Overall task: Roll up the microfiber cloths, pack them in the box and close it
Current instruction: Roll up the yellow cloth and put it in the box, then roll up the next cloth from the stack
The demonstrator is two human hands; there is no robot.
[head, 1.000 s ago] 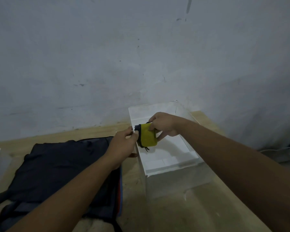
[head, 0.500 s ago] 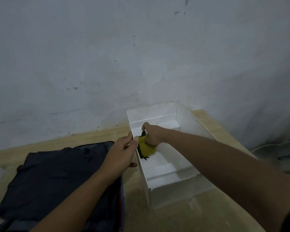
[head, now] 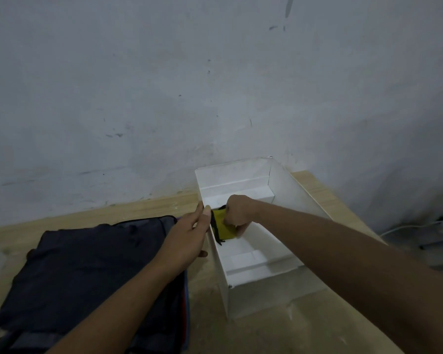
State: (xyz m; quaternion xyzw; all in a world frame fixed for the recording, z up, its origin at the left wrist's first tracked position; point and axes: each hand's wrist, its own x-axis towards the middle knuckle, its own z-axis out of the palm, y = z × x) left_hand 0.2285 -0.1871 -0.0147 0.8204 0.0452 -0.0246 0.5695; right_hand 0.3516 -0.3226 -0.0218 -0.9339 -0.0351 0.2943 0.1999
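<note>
The right hand (head: 237,210), fist closed, grips a rolled yellow microfiber cloth with dark trim (head: 224,226) inside the open white cardboard box (head: 256,279); the left hand (head: 187,237), fingers extended, presses the box's left wall, with dark folded cloths (head: 92,267) below it on the wooden table (head: 143,212)

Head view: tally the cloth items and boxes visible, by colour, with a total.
Yellow rolled cloth, in the right hand: 1
Dark cloth stack, individual cloths not countable: 1
White box, steadied by the left hand: 1
Total: 3
</note>
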